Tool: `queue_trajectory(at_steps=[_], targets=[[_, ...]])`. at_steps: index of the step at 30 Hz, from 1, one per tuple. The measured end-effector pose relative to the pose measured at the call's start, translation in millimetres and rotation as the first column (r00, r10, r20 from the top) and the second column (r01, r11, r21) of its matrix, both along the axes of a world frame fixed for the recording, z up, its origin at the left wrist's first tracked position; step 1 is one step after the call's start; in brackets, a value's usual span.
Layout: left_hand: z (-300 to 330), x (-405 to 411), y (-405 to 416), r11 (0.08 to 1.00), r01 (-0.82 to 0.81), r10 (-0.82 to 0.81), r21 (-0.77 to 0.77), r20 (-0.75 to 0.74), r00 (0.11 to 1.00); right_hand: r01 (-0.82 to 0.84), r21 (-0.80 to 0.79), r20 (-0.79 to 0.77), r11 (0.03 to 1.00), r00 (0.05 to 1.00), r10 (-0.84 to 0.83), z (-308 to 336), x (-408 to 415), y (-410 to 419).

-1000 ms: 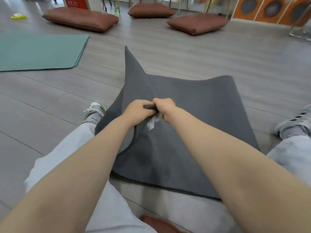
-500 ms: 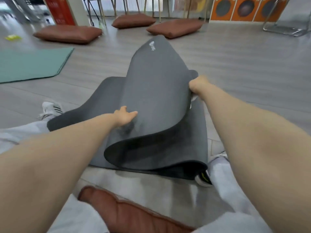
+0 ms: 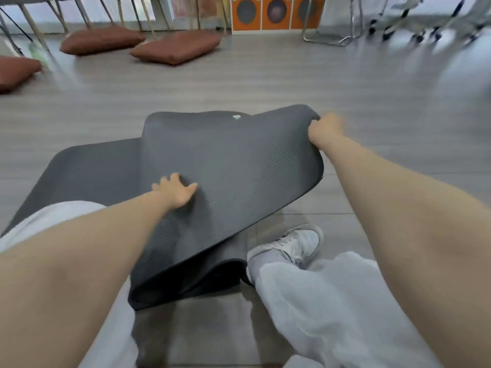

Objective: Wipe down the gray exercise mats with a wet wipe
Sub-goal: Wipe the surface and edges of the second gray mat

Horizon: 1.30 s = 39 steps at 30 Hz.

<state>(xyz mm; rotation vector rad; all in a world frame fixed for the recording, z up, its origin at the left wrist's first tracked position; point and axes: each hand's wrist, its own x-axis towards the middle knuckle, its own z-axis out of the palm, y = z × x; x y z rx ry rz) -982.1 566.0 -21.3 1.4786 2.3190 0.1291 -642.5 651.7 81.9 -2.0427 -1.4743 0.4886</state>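
1. Head view: you sit on the floor (image 3: 265,83) with the gray mat (image 3: 233,166) folded over in front of you. Your right hand (image 3: 325,128) has its fingers curled round the mat's lifted far corner; your left hand (image 3: 175,192) lies spread and flat on the ribbed upper layer.
2. No wet wipe is visible in either hand; if it is tucked in the right grip, the blur hides it.
3. Risk, as a judgement: the fold looks springy, so letting the corner go early could let it flop back or land crooked, and a wipe caught in the fold would be buried.
4. Your right shoe (image 3: 289,245) sits just beside the mat's near edge and could snag it as it unfolds.
5. Brown cushions (image 3: 175,47), chair legs (image 3: 329,35) and orange cabinets (image 3: 273,11) stand well apart, beyond the mat.
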Motion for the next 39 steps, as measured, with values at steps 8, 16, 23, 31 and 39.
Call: queue_trajectory(at_steps=[8, 16, 23, 31, 39], targets=[[-47, 3, 35, 0.995, -0.074, 0.085, -0.069, 0.183, 0.979, 0.097, -0.144, 0.045, 0.985, 0.995, -0.092, -3, 96, 38], [-35, 54, 36, 0.826, 0.560, -0.545, -0.059, 0.165, 0.822, -0.021, -0.170, 0.194, 0.985, 0.979, 0.054, -45, 48, 7], [11, 129, 54, 0.969, 0.244, -0.109, -0.030, 0.836, 0.537, -0.251, -0.039, 0.236, 0.967, 0.938, 0.253, -57, 1, -19], [25, 159, 124, 0.998, -0.057, 0.054, -0.034, 0.920, 0.389, -0.626, -0.089, 0.463, 0.775, 0.663, 0.589, -77, -27, -38], [-28, 118, 137, 0.997, 0.016, -0.059, 0.073, 0.649, 0.758, -0.608, -0.154, 0.246, 0.779, 0.740, 0.626, -114, -65, -65]])
